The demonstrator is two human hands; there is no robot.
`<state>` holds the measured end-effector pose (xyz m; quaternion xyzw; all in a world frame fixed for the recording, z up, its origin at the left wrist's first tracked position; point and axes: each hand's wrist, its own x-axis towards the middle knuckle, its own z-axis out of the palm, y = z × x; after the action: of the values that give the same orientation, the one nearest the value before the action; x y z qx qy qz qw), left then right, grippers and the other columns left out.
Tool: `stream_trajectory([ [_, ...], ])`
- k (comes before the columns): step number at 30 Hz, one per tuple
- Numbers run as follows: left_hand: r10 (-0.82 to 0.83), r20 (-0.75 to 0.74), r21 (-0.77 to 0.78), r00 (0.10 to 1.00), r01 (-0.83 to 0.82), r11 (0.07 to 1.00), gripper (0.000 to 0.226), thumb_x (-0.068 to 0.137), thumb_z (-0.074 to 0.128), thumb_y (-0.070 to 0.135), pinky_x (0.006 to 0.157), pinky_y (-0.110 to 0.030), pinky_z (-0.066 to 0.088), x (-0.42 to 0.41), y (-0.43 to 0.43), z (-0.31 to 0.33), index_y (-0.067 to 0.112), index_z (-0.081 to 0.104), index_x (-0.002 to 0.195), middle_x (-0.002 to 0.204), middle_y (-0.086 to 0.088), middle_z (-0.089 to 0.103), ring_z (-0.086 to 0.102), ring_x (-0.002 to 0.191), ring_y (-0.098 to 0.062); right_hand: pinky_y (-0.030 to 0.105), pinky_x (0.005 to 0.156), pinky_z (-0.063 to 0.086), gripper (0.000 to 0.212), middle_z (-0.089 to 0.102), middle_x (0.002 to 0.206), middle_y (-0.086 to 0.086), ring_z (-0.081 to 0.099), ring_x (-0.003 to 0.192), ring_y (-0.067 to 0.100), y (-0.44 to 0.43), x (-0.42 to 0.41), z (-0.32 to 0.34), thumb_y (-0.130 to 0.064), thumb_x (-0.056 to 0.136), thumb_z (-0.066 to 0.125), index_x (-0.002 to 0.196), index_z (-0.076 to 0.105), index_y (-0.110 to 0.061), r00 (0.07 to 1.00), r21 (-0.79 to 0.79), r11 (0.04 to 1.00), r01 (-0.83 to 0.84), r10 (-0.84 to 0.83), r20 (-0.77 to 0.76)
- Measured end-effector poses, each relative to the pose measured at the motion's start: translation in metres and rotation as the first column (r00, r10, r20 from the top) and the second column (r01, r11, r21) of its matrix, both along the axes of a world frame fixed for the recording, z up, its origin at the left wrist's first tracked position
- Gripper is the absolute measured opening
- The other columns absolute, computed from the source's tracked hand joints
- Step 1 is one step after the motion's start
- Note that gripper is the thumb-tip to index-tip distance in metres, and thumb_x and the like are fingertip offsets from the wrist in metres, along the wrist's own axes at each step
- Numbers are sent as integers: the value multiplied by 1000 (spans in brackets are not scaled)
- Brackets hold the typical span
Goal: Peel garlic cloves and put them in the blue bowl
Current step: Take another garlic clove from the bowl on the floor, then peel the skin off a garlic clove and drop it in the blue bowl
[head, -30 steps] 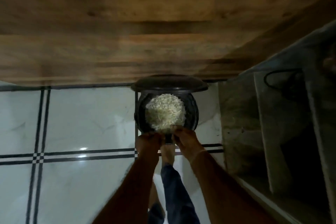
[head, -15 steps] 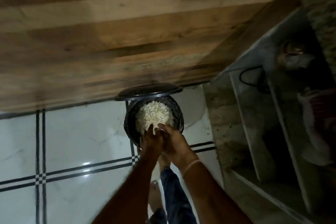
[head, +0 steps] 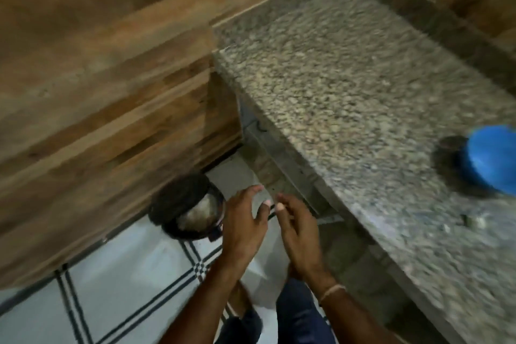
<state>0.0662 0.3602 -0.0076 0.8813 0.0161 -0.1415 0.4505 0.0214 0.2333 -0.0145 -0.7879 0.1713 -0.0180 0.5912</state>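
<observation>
Right now, both low over the floor (head: 117, 274), off the front edge of the counter (head: 349, 92): left hand (head: 243, 220) with fingers spread and slack, right hand (head: 296, 229) loosely curved, fingertips near each other, nothing visible in either. Up and rightward of them, well apart: bowl (head: 491, 159), on the counter far from its left corner, between front and back edges, partly out of view. Nearer the right hand than the left, so probably a right-hand reach. Round, hence no long axis. Bright blue, blurred, dark shadow at its left; inside hidden. No garlic to be made out. Left of the hands, on the floor: bin (head: 192, 235) of pale peelings (head: 198, 212)
</observation>
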Motion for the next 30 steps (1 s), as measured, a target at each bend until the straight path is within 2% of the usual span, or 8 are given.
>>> stream_trajectory([
  [4,-205,118,76,972,197,978,36,101,57,37,104,-35,44,-14,-83,29,28,62,135,136,2,63,54,127,-21,22,89,53,26,71,114,-9,65,106,1,-81,-36,28,-31,106,55,124,69,-19,991,-98,990,100,-90,94],
  [7,-315,149,90,937,304,948,31,100,65,25,101,-30,43,-24,-153,34,24,66,131,134,1,64,57,124,-21,25,92,55,32,69,121,-14,64,109,-3,-154,-64,34,-39,103,53,127,69,-25,983,-125,976,177,-170,68],
  [11,-406,134,75,904,400,914,29,99,67,28,95,-26,47,-41,-234,25,26,68,127,127,6,65,61,117,-15,30,88,57,29,68,122,-16,66,106,0,-235,-99,32,-37,104,54,128,68,-29,968,-195,948,251,-246,49],
  [14,-463,110,62,880,459,886,29,94,73,28,90,-30,52,-50,-295,21,25,69,122,118,7,66,64,107,-13,32,90,57,29,68,125,-14,66,109,2,-288,-123,29,-36,103,53,128,67,-29,930,-248,897,365,-361,64],
  [18,-528,58,115,848,519,847,26,87,80,23,77,-24,47,-54,-346,7,21,67,110,104,7,58,62,94,-13,33,88,53,26,65,122,-7,65,111,19,-341,-139,9,-17,103,59,127,64,-25,871,-450,763,465,-485,78],
  [22,-619,126,228,775,585,778,16,86,75,16,72,-40,55,-58,-358,-9,23,63,94,91,6,58,60,86,-19,44,86,52,36,58,127,7,56,114,33,-376,-137,-8,-19,95,67,131,61,-20,856,-654,666,358,-514,-54],
  [27,-767,195,260,611,722,641,7,97,66,13,72,-40,54,-49,-352,-5,17,70,101,95,2,64,62,85,-17,46,83,50,39,53,131,5,50,114,34,-383,-126,-8,-21,85,74,121,62,-24,834,-746,630,217,-516,-194],
  [30,-689,188,157,700,671,725,11,94,68,13,69,-31,55,-39,-359,20,21,71,102,94,7,63,61,77,-4,44,81,49,40,53,131,3,49,115,32,-379,-123,-7,-20,85,75,122,61,-25,823,-753,613,240,-540,-177],
])
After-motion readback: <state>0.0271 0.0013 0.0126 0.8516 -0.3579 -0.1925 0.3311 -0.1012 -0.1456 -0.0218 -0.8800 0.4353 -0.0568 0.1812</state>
